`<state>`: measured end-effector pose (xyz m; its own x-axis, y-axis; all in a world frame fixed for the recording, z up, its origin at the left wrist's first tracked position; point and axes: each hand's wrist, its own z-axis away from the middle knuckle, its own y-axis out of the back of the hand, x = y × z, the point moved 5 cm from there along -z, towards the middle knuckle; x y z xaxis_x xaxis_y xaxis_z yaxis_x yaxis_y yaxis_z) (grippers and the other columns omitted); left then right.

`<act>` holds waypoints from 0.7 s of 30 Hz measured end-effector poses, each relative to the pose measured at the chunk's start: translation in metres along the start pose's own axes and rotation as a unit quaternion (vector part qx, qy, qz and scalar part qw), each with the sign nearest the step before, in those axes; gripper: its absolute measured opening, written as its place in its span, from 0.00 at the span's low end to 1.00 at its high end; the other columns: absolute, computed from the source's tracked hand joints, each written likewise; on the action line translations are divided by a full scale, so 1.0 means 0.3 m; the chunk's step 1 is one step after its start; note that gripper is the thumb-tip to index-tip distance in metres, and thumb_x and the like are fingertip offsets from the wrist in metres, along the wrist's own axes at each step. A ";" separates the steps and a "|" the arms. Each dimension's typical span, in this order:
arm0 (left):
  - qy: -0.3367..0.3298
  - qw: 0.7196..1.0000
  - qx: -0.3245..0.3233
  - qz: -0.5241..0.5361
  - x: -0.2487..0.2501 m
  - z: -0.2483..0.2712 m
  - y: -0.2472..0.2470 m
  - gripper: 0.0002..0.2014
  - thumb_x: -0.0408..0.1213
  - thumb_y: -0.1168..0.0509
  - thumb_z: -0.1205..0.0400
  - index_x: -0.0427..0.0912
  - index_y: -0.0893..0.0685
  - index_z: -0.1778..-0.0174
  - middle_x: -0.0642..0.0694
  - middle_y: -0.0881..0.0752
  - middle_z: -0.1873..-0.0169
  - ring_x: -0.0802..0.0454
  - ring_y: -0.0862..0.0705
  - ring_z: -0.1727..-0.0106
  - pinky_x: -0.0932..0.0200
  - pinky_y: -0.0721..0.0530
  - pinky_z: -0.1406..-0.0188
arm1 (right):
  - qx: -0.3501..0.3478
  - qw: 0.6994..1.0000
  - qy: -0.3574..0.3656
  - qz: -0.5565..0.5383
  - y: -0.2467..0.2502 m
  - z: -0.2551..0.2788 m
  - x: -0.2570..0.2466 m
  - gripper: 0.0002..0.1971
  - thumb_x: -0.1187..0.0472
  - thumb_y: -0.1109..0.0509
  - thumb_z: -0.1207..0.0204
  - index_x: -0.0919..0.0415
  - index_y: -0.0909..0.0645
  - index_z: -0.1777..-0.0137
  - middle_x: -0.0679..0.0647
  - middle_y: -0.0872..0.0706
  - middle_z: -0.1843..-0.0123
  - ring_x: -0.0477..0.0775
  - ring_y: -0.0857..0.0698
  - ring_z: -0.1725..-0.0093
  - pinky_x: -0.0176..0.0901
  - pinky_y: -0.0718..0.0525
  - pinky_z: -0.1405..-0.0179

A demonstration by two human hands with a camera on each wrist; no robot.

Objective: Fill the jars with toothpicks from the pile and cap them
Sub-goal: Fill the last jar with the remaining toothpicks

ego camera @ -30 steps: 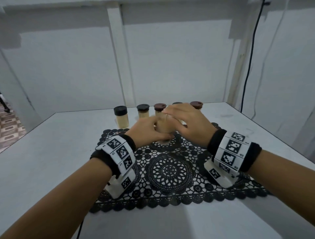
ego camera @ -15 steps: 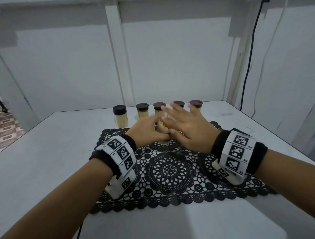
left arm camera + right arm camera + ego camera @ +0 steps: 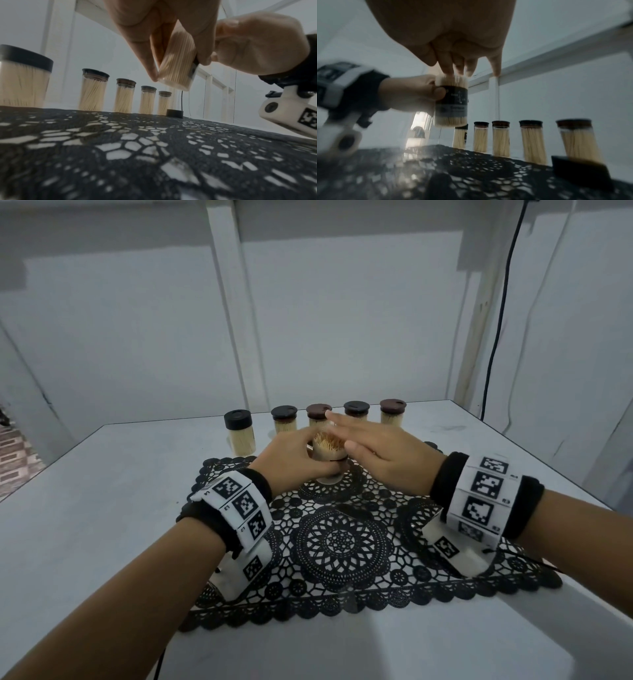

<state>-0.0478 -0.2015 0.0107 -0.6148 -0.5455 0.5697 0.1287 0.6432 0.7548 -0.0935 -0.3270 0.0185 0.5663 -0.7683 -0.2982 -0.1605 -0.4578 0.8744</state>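
Head view, from left to right: five capped jars (image 3: 239, 431) packed with toothpicks stand in a row at the back of the white bench (image 3: 85, 508), behind a black lace mat (image 3: 342, 542). At the centre, the left hand (image 3: 291, 460) curls its grip round an open jar (image 3: 329, 453) and holds it slightly above the mat, as the left wrist view shows. Toothpicks (image 3: 329, 441) bristle up past its rim. The right hand (image 3: 387, 453) lies flat across them, fingers straight, gripping nothing. To the right, a loose black cap (image 3: 576, 166) rests on the mat.

The step in hand seems to be pressing the toothpicks down level in this sixth jar. Next, the right hand probably needs to fetch that cap and seat it squarely once no tips stand above the rim. No loose pile is visible.
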 end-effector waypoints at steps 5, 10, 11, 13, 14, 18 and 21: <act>0.003 1.000 0.004 -0.011 -0.014 -0.006 0.004 0.15 0.46 0.26 0.27 0.58 0.25 0.50 0.63 0.20 0.63 0.71 0.23 0.62 0.82 0.27 0.62 | -0.042 0.997 0.009 0.063 -0.003 -0.004 -0.005 0.26 0.53 0.54 0.18 0.54 0.44 0.20 0.57 0.30 0.23 0.53 0.34 0.23 0.49 0.41 0.23; 0.012 1.000 -0.003 -0.022 -0.027 -0.014 -0.005 0.16 0.45 0.26 0.28 0.49 0.21 0.48 0.61 0.19 0.61 0.69 0.22 0.60 0.81 0.26 0.61 | 0.021 0.988 0.088 0.123 -0.010 -0.009 -0.027 0.28 0.50 0.53 0.21 0.59 0.34 0.23 0.57 0.21 0.30 0.55 0.24 0.29 0.59 0.26 0.34; 0.010 1.000 -0.003 -0.025 -0.027 -0.016 -0.006 0.16 0.45 0.26 0.28 0.47 0.20 0.47 0.60 0.19 0.60 0.69 0.22 0.59 0.82 0.27 0.61 | 0.034 0.983 0.105 0.147 -0.016 -0.008 -0.029 0.26 0.52 0.51 0.21 0.60 0.28 0.27 0.58 0.18 0.33 0.56 0.20 0.33 0.58 0.22 0.40; 0.003 1.000 -0.006 -0.026 -0.024 -0.016 -0.006 0.15 0.43 0.27 0.27 0.48 0.20 0.46 0.60 0.20 0.60 0.72 0.24 0.60 0.84 0.29 0.62 | 0.042 0.972 0.116 0.199 -0.026 -0.010 -0.028 0.24 0.54 0.48 0.21 0.63 0.21 0.34 0.58 0.17 0.35 0.57 0.17 0.37 0.59 0.18 0.46; 0.001 1.000 -0.005 -0.026 -0.022 -0.014 -0.004 0.15 0.42 0.27 0.26 0.51 0.21 0.46 0.63 0.21 0.62 0.73 0.25 0.61 0.85 0.30 0.62 | 0.039 0.969 0.117 0.214 -0.029 -0.011 -0.027 0.24 0.54 0.49 0.21 0.64 0.20 0.35 0.59 0.18 0.33 0.57 0.17 0.36 0.60 0.19 0.45; -0.003 1.000 -0.001 -0.027 -0.014 -0.009 0.003 0.17 0.43 0.27 0.26 0.53 0.23 0.43 0.65 0.23 0.64 0.73 0.25 0.63 0.85 0.30 0.63 | -0.010 0.989 0.065 0.134 -0.022 -0.004 -0.019 0.29 0.48 0.57 0.20 0.60 0.38 0.21 0.53 0.36 0.20 0.42 0.37 0.24 0.50 0.48 0.25; 0.001 0.999 -0.002 -0.033 -0.016 -0.015 0.002 0.20 0.47 0.26 0.27 0.49 0.21 0.40 0.63 0.20 0.61 0.73 0.25 0.63 0.86 0.30 0.63 | -0.007 1.000 -0.012 -0.007 -0.002 -0.002 0.002 0.28 0.50 0.55 0.19 0.56 0.46 0.19 0.48 0.36 0.21 0.37 0.38 0.26 0.40 0.51 0.22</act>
<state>-0.0413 -0.2008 0.0098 -0.6206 -0.5875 0.5193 0.0916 0.6034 0.7922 -0.0926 -0.3269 0.0181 0.5493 -0.7724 -0.3189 -0.1408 -0.4617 0.8758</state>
